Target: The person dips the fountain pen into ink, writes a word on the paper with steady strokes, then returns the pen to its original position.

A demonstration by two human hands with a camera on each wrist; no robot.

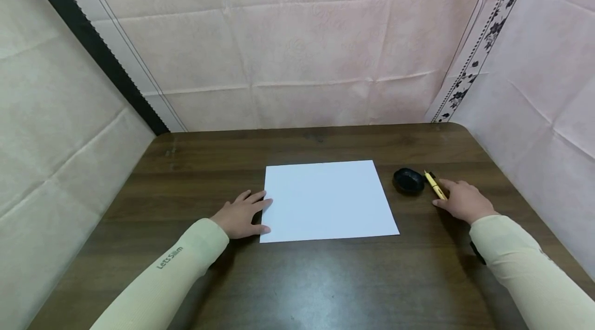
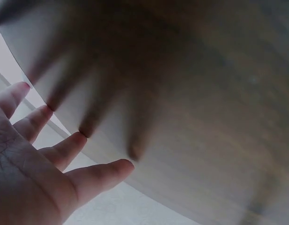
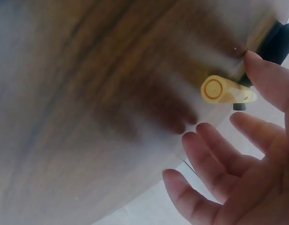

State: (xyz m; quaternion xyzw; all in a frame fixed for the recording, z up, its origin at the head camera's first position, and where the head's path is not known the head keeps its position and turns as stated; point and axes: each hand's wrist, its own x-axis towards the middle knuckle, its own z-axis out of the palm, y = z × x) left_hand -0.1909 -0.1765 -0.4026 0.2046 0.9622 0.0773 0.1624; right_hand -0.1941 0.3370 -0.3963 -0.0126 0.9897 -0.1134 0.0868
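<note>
A blank sheet of white paper (image 1: 327, 201) lies on the brown wooden table. My left hand (image 1: 240, 215) has its fingers spread, its fingertips at the paper's left edge; in the left wrist view that hand (image 2: 50, 164) shows its fingertips down on the surface. A slim yellow pen-like tool (image 1: 436, 186) with a dark part near its tip lies to the paper's right. Around its near end, my right hand (image 1: 466, 201) has thumb and fingers on opposite sides. The right wrist view shows gaps between that hand (image 3: 247, 173) and the yellow tool (image 3: 226, 90).
Between paper and yellow tool sits a rounded black object (image 1: 408, 181), perhaps a computer mouse. Pale cloth (image 1: 297, 51) hangs behind the table (image 1: 297, 278) and along both sides.
</note>
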